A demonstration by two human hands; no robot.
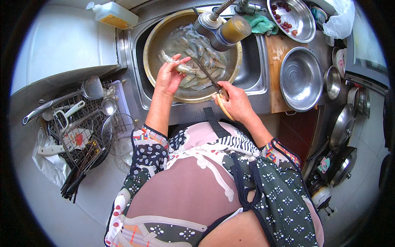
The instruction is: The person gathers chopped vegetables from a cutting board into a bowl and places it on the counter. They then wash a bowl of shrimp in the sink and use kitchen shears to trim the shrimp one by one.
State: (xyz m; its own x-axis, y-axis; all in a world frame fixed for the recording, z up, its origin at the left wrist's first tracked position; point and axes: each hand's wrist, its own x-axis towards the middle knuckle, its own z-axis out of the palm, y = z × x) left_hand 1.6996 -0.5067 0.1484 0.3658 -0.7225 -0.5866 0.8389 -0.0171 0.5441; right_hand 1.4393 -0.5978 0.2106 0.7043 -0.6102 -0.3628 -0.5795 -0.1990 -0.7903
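Note:
Over a large metal basin point(147, 61) of cloudy water in the sink, my left hand point(170, 75) pinches a grey shrimp point(186, 69) between thumb and fingers. Part of its body shows on either side of the fingers. My right hand point(236, 100), at the basin's near rim, grips what look like scissors point(207, 71) with dark blades and tan handles. The blades point up and left over the basin, close to the held shrimp. More raw shrimp point(205, 51) lie heaped in the water.
A faucet with a filter point(236, 29) overhangs the basin's far right. An aluminium bowl point(301, 80) stands on a wooden cutting board point(274, 71) to the right; beyond is a steel bowl point(296, 23) with red fruit. A wire utensil rack point(81, 136) is at left, a soap bottle point(114, 15) at upper left.

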